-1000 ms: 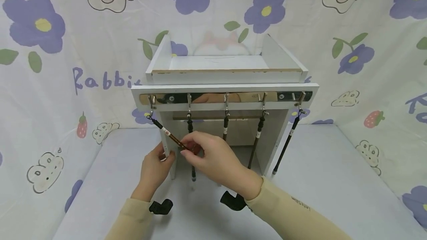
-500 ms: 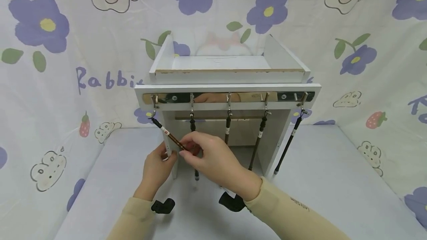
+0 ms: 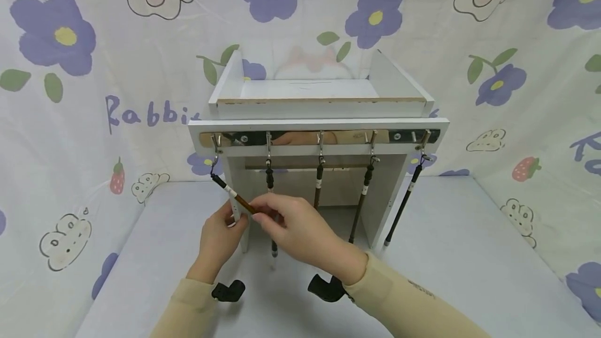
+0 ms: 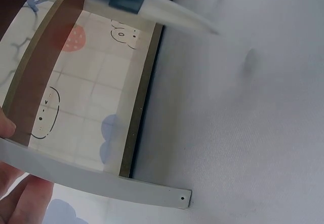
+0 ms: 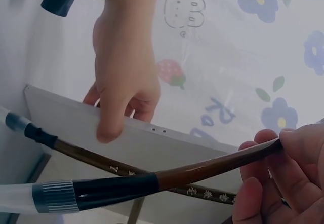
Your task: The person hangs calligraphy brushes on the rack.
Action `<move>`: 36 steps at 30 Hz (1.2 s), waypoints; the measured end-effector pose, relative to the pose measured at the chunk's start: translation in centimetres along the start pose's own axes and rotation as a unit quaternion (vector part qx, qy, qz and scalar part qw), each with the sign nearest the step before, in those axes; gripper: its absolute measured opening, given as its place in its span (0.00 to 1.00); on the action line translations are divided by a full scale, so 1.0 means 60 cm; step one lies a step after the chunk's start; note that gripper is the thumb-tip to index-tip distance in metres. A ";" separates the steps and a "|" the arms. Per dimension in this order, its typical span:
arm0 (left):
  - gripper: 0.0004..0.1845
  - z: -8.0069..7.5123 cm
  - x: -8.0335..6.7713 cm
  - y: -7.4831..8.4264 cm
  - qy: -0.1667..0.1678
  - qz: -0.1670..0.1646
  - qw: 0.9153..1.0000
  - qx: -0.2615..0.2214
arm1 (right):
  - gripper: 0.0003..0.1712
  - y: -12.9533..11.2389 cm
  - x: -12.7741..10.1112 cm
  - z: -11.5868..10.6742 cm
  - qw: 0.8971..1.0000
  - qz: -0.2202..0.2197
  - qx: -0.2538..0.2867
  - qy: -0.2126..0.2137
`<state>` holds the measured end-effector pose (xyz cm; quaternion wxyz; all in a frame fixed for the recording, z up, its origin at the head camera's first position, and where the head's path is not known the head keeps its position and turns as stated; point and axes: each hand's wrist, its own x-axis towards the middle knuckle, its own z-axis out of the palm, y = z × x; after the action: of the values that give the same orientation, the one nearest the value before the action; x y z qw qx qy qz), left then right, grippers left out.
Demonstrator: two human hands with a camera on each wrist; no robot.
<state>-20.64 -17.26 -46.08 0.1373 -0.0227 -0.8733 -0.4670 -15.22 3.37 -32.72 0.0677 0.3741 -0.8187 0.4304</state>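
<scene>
A white wooden rack (image 3: 319, 124) stands on the table with a metal hook rail (image 3: 328, 137) across its front. Several calligraphy brushes hang from the hooks. My right hand (image 3: 258, 215) pinches the brown handle of the leftmost brush (image 3: 232, 196) and holds it slanted out from its hook. In the right wrist view the held brush (image 5: 202, 169) ends in a clear capped tip, which also shows in the left wrist view (image 4: 152, 11). My left hand (image 3: 231, 221) grips the rack's left side panel (image 5: 66, 120), fingers curled round its edge.
The other brushes (image 3: 318, 181) hang straight down, the rightmost brush (image 3: 403, 202) outside the right panel. A flower-printed cloth (image 3: 70, 119) backs the scene and covers the table (image 3: 451, 244). A shallow open tray (image 3: 319, 90) tops the rack.
My right hand has slid slightly left and down with the leftmost brush, which now slants a little lower from its hook. My left hand stays on the side panel.
</scene>
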 end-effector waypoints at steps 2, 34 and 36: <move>0.20 0.000 0.000 0.001 -0.002 -0.003 1.000 0.000 | 0.10 0.001 0.002 0.001 1.000 0.001 0.009 -0.007; 0.18 0.000 0.001 -0.001 -0.006 -0.009 1.000 0.003 | 0.12 0.004 0.014 0.003 0.994 0.051 0.071 -0.068; 0.18 0.000 0.001 0.000 -0.008 -0.007 1.000 -0.001 | 0.12 0.005 0.012 0.002 0.993 0.057 0.077 -0.069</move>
<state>-20.72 -17.29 -46.07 0.1270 -0.0211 -0.8738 -0.4689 -15.94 2.96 -32.70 -0.0424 0.3601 -0.8058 0.4682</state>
